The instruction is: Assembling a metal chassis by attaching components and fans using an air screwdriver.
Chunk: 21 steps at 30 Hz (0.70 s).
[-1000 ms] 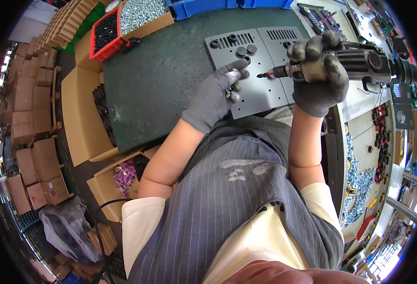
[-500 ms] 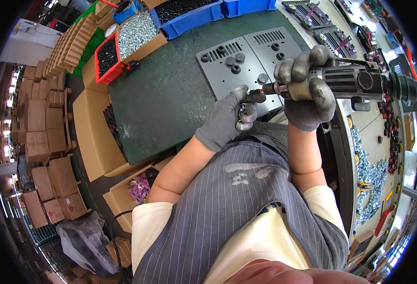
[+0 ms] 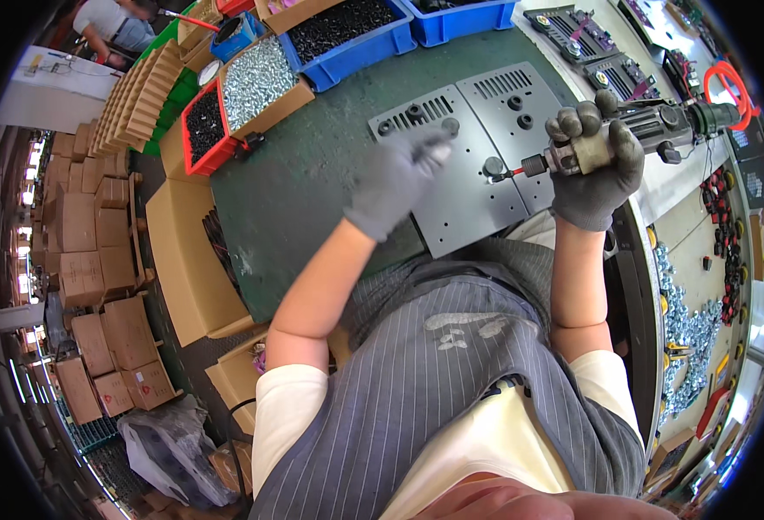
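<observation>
My right hand (image 3: 597, 165), in a dark grey glove, is wrapped round a power screwdriver (image 3: 659, 130). Its thin red-and-dark bit points left, the tip close beside a round grey foot (image 3: 494, 166) on a grey metal plate (image 3: 451, 217). Whether the tip touches anything I cannot tell. My gloved left hand (image 3: 395, 184) hovers over that plate's left side, its fingers smeared by motion, so what they hold is unclear. More round dark feet sit on the plate, partly behind the left fingers. A second slotted plate (image 3: 534, 165) lies alongside, with two black round pieces on it.
Across the green worktop (image 3: 304, 191) stand a red bin (image 3: 204, 128) of black parts, a box of silver screws (image 3: 265, 82) and blue bins (image 3: 352, 43). A cardboard box (image 3: 178, 260) adjoins the left edge. Another bench (image 3: 689, 234) holds scattered parts at right. A person (image 3: 113, 26) is at far left.
My left hand has left the bit tip and moved left over the plate. My right hand has shifted right and slightly down with the screwdriver; the bit now shows beside the round foot.
</observation>
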{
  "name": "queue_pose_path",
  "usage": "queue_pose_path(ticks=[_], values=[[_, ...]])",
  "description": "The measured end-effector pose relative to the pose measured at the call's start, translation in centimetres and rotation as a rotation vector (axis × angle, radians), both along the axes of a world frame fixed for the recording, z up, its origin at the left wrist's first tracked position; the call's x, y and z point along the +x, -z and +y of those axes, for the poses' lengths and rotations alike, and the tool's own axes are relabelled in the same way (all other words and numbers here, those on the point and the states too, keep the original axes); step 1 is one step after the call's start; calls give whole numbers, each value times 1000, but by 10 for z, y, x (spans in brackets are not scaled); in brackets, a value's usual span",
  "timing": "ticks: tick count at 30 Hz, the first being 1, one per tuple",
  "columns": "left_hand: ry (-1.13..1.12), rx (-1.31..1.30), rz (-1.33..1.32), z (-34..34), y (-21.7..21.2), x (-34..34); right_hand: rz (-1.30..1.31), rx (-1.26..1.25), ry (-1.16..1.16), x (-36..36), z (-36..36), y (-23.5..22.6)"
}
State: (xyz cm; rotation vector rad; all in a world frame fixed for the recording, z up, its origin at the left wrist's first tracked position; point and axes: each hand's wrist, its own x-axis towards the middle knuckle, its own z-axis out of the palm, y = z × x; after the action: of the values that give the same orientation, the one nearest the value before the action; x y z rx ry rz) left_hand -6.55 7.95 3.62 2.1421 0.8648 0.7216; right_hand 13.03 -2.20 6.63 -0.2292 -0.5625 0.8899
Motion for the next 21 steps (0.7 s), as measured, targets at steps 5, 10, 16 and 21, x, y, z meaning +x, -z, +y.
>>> queue_pose_path(ticks=[5,10,16,21], values=[[-118,298,491,71,1,4,-50,-68,37,15,30,10],[-57,244,461,83,8,22,-220,-258,185,17,69,7],[43,43,277,88,24,48,-550,-315,300,13,121,1],[13,102,276,89,34,50,-625,-335,199,-1,151,8]])
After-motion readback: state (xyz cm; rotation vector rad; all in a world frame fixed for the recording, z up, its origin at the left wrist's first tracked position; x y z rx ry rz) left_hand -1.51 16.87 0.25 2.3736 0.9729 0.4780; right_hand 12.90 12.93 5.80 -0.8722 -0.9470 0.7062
